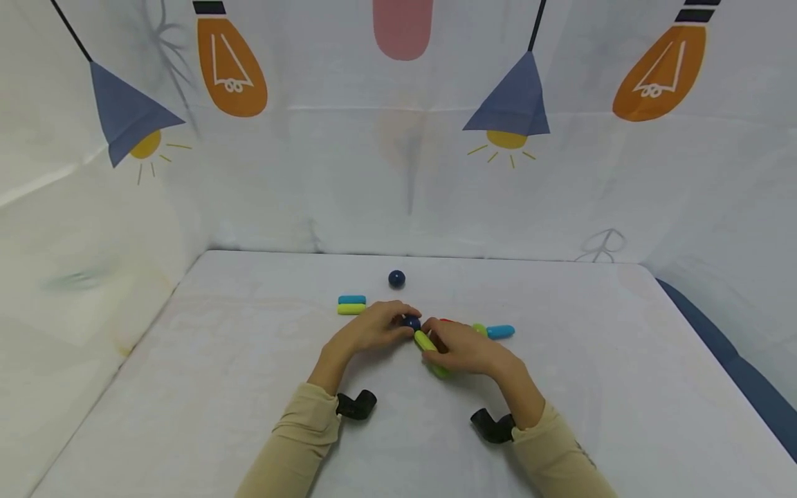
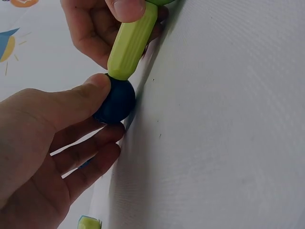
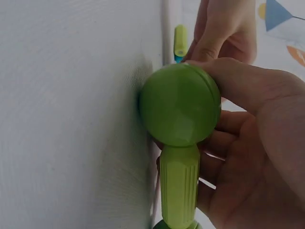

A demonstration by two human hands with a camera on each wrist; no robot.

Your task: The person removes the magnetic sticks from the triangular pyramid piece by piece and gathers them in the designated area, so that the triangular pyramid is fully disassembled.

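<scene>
My left hand (image 1: 373, 326) pinches a dark blue ball (image 2: 116, 101) between thumb and fingers. A yellow-green ribbed rod (image 2: 131, 45) meets that ball end-on, and my right hand (image 1: 467, 349) grips it. At the rod's other end is a green ball (image 3: 181, 105), close to the white tabletop. In the right wrist view a second yellow-green rod (image 3: 179, 188) runs from this ball to another green ball, partly cut off below. Beyond my right hand, a green ball (image 1: 479, 328) joins a blue rod (image 1: 501, 332). A red piece (image 1: 445, 320) is mostly hidden behind the fingers.
A loose dark blue ball (image 1: 396, 279) lies near the far side of the white table (image 1: 187, 387). Left of my left hand, a blue rod (image 1: 351, 299) and a yellow-green rod (image 1: 351, 309) lie side by side. A printed white curtain (image 1: 349, 173) hangs behind.
</scene>
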